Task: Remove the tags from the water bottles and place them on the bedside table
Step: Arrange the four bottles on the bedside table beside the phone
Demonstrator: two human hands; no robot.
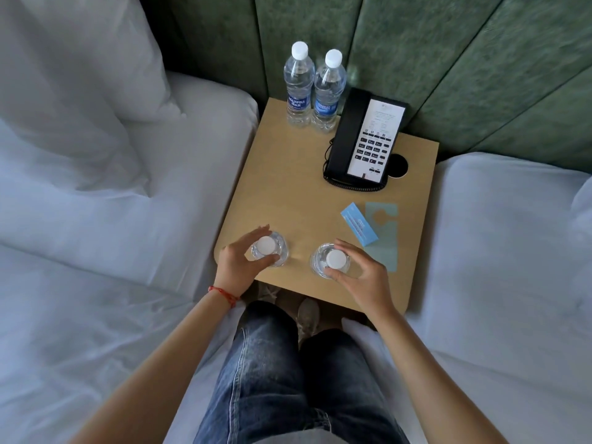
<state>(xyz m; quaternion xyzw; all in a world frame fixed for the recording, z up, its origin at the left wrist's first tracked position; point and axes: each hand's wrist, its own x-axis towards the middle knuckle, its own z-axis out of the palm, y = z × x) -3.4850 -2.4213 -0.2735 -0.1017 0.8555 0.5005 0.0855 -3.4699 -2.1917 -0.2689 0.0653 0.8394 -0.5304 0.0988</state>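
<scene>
Two clear water bottles with white caps stand near the front edge of the wooden bedside table, seen from above. My left hand curls its fingers and thumb around the left bottle. My right hand grips the right bottle the same way. Two blue tags lie flat on the table to the right: a bright blue tag and a pale blue tag with a round cut-out, partly overlapping. No tag shows on either held bottle.
Two more labelled water bottles stand side by side at the table's back, next to a black telephone with a coiled cord. White beds flank the table on both sides. A green padded headboard is behind. My legs in jeans are below.
</scene>
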